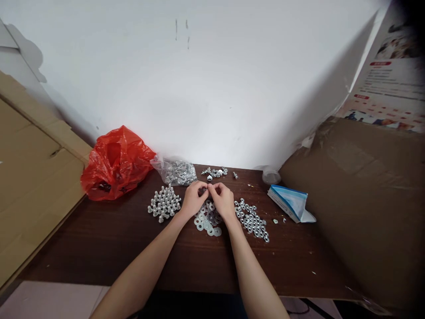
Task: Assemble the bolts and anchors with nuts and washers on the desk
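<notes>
White wall stands behind our dark wooden table [99, 248]. From the left we see cardboard [29, 186], then a red bag [116, 161], and bolts [164, 204] standing upright in a group. Behind them lies a clear bag [177, 172] of metal parts. Our left hand [193, 198] and right hand [222, 199] meet fingertip to fingertip, both closed on a small part [208, 188] we cannot identify, just above a pile of washers [207, 219]. To the right lie nuts [254, 221], then a blue packet [290, 203] and a big box [365, 199].
</notes>
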The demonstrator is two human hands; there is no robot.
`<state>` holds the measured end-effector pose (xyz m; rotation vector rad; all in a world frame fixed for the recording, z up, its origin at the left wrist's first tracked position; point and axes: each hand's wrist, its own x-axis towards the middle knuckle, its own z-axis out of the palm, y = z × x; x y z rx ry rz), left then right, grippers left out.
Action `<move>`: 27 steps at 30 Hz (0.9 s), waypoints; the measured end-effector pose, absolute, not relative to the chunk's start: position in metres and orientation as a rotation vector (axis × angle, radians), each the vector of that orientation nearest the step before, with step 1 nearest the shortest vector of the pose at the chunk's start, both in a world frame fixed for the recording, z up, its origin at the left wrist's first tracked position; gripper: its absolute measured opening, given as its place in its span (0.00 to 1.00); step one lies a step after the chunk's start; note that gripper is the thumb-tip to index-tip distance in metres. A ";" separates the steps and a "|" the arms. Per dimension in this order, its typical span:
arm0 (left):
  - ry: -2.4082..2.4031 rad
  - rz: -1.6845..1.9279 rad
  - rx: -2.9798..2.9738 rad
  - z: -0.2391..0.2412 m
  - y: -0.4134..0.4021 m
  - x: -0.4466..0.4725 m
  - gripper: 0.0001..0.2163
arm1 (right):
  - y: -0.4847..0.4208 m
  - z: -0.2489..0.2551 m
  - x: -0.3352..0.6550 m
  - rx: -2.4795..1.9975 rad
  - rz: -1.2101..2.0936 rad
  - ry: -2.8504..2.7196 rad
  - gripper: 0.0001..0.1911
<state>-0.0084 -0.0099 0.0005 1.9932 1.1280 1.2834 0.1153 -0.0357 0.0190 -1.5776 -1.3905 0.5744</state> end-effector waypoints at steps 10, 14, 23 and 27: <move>1.108 1.306 1.975 -0.002 -0.008 -0.009 0.05 | -0.034 0.020 0.114 -1.480 0.659 -1.381 0.14; 1.111 1.301 1.974 -0.001 -0.008 -0.008 0.05 | -0.034 0.020 0.115 -1.481 0.653 -1.378 0.14; 1.130 1.274 1.978 0.001 -0.010 -0.008 0.05 | -0.036 0.018 0.116 -1.547 0.620 -1.377 0.17; 1.128 1.274 1.984 0.001 -0.010 -0.008 0.04 | -0.035 0.019 0.115 -1.532 0.620 -1.352 0.17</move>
